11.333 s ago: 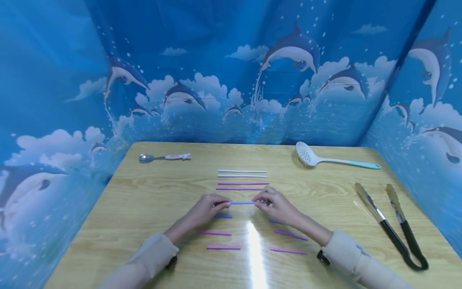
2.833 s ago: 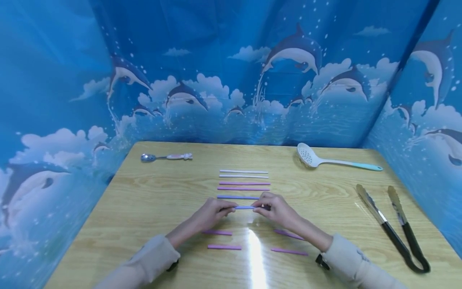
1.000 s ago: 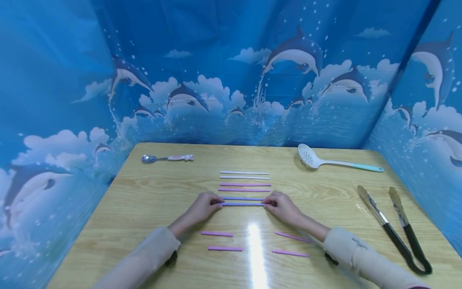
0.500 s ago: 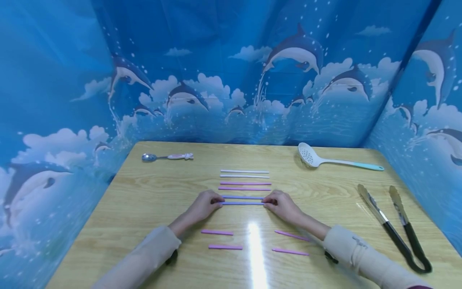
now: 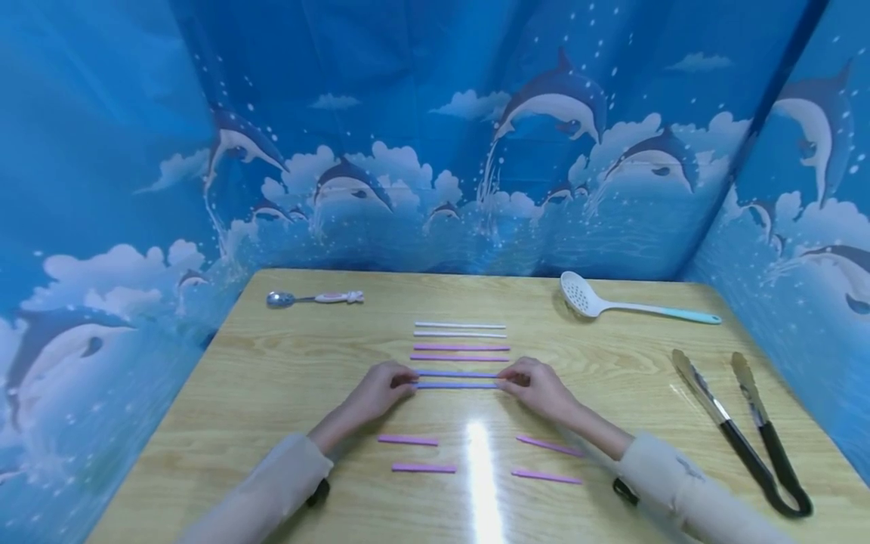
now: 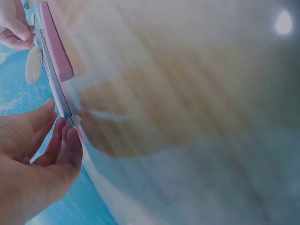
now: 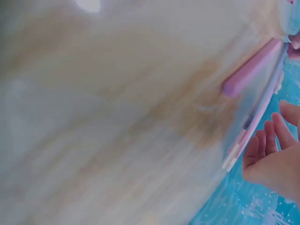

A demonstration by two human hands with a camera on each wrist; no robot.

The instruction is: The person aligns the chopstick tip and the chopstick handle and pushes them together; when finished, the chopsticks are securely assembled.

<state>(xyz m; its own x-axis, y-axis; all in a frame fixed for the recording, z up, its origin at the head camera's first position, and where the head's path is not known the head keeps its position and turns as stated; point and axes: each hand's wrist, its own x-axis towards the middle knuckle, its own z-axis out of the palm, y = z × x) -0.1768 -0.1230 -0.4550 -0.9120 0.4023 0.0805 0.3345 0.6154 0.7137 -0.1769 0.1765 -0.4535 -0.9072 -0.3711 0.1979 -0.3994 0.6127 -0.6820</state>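
Note:
Two blue chopsticks lie parallel, the far one (image 5: 457, 374) just behind the near one (image 5: 455, 385). My left hand (image 5: 382, 389) is at the near one's left end; in the left wrist view its fingertips (image 6: 61, 124) are right beside that end, thumb slightly apart. At the right end is my right hand (image 5: 540, 389), its fingers (image 7: 269, 136) loosely spread and apart from the stick in the right wrist view. Beyond lie two pink chopsticks (image 5: 461, 348) and two white ones (image 5: 460, 326). Closer in lie short pink half-sticks, two on the left (image 5: 424, 468) and two on the right (image 5: 547, 477).
A spoon (image 5: 315, 298) lies at the back left of the wooden table (image 5: 272, 355). A white slotted ladle (image 5: 584, 298) with a turquoise handle end lies at the back right. Opened tongs (image 5: 741, 431) occupy the right side. A dolphin-print curtain (image 5: 435, 136) surrounds the back and sides.
Earlier, my hands brought short blue pieces together end to end; then the long blue stick was laid before the other. Over the last half second, both hands have loosened and drawn slightly outward.

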